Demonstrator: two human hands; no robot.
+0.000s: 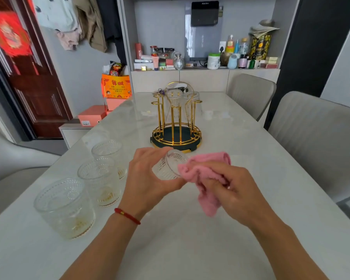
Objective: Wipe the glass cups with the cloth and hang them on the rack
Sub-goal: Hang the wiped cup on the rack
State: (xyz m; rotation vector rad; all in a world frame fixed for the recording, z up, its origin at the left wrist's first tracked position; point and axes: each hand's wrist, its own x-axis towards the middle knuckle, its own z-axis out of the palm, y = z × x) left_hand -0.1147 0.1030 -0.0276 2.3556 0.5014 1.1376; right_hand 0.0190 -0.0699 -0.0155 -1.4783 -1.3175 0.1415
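My left hand (148, 176) grips a ribbed glass cup (168, 167) tilted on its side above the table, mouth toward the right. My right hand (228, 186) holds a pink cloth (205, 178) bunched against the cup's rim. Three more glass cups stand upright in a row at the left: near (66, 207), middle (100, 181), far (109, 153). Behind my hands stands the gold rack (176, 120) on a dark round base, with two cups (182, 102) hung upside down on its far pegs.
The pale marble table (190, 239) runs forward to a cabinet shelf crowded with bottles and boxes (210, 59). Two grey chairs (315, 142) sit along the right side, another at the left (12, 170). Orange boxes (93, 116) are stacked past the table's left edge.
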